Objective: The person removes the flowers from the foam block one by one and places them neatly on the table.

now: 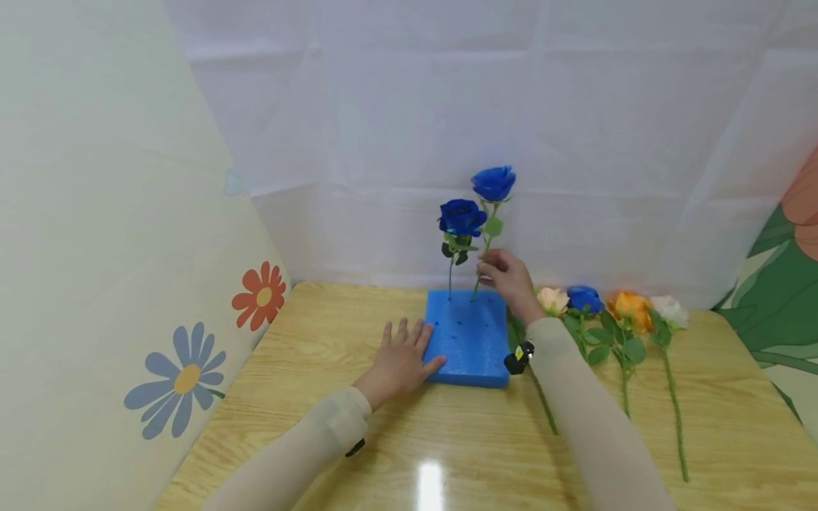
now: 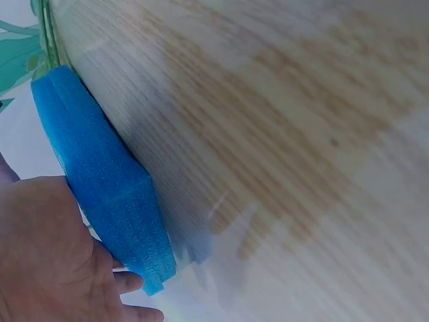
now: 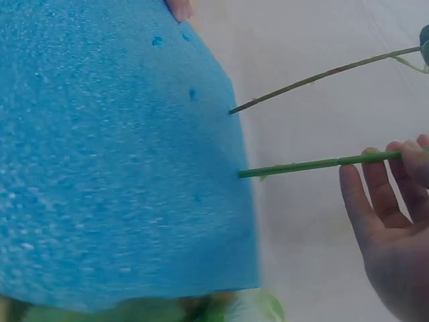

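Note:
A blue foam block (image 1: 469, 348) with several small holes lies on the wooden table. Near its back edge a dark blue rose (image 1: 461, 217) stands upright in the foam. To the right of that one, a second blue rose (image 1: 493, 183) leans slightly right, and my right hand (image 1: 508, 280) pinches its green stem (image 3: 301, 166) between thumb and fingers. The stem's lower end meets the foam's top near the back edge. My left hand (image 1: 401, 358) lies with spread fingers along the block's left side, fingertips and thumb at its edge; the left wrist view shows the palm (image 2: 47, 248) beside the foam.
Right of the block lie several loose roses: a peach one (image 1: 552, 301), a blue one (image 1: 584, 299), an orange one (image 1: 631, 311) and a white one (image 1: 669, 311), stems pointing toward me. My right forearm passes over some stems. A white cloth (image 1: 383, 142) hangs behind the table.

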`<state>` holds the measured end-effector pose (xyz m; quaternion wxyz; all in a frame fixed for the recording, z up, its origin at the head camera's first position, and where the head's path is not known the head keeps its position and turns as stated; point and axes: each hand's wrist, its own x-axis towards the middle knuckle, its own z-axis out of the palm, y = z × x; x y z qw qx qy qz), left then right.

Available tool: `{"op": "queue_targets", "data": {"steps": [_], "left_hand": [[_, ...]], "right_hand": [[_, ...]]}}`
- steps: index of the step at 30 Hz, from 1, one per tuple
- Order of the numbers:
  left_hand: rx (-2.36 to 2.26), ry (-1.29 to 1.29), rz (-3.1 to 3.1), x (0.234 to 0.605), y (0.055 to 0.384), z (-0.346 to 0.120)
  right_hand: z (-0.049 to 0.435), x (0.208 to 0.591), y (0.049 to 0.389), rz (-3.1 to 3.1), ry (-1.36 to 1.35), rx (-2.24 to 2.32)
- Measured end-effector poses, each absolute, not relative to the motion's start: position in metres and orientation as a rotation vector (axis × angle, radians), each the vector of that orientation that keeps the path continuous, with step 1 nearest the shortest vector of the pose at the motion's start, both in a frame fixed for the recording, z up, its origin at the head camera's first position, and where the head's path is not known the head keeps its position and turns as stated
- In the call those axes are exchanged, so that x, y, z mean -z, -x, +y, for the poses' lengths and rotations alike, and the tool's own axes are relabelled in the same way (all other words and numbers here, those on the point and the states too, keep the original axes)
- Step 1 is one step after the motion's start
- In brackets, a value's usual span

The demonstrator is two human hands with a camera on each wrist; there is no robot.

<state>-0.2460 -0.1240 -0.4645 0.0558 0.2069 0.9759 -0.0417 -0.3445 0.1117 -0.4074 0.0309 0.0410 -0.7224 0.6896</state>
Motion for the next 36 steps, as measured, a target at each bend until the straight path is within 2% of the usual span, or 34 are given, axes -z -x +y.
{"op": "queue_targets", "data": {"steps": [13, 21, 36], "left_hand": [[0.147, -0.644, 2.977, 0.462, 0.25, -0.128], [0.076, -0.627, 2.976, 0.459, 0.25, -0.127], [-0.052, -0.63, 2.987, 0.474, 0.26, -0.125]], "right_hand": [[0.125, 0.361, 0.343, -2.211, -0.247, -2.037], [0.152, 0.364, 0.327, -2.275, -0.271, -1.984], [0.22, 0.378, 0.279, -2.351, -0.254, -1.896]]}}
